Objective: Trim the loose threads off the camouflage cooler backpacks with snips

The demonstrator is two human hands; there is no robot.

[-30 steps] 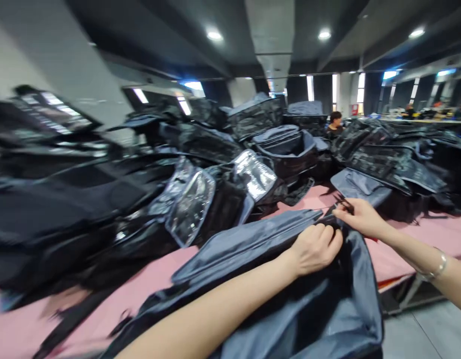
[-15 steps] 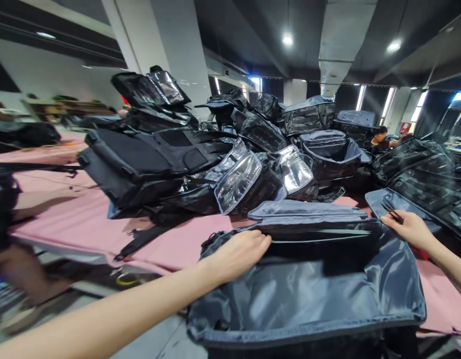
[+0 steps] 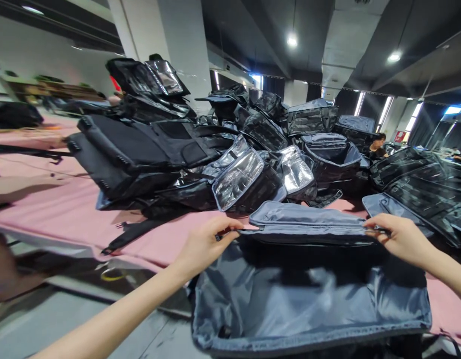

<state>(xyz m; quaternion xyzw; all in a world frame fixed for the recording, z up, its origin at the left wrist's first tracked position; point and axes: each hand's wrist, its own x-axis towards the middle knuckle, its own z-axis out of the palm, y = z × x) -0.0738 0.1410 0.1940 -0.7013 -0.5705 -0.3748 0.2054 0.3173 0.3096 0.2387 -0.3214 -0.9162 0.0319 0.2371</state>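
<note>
An open black backpack (image 3: 313, 299) with a shiny grey-blue lining lies in front of me, its mouth facing me. Its unzipped flap (image 3: 305, 215) is folded back at the far side. My left hand (image 3: 211, 244) is closed, thumb and fingers pinching the far-left edge of the opening. At the far-right corner, my right hand (image 3: 402, 237) is closed on the same edge. A dark bit shows between the right fingers; whether it is the snips seen earlier is hidden by the hand.
Black backpacks (image 3: 140, 149) are heaped across the pink-covered table (image 3: 58, 214), several with silver linings showing. More bags (image 3: 425, 194) lie close on my right. A person (image 3: 377, 144) is in the background behind the heap. A pale pillar (image 3: 178, 55) rises behind.
My left hand has moved left along the rim from inside the opening to its corner. The right hand has turned inward, and the snips' blades no longer show. The view has shifted slightly.
</note>
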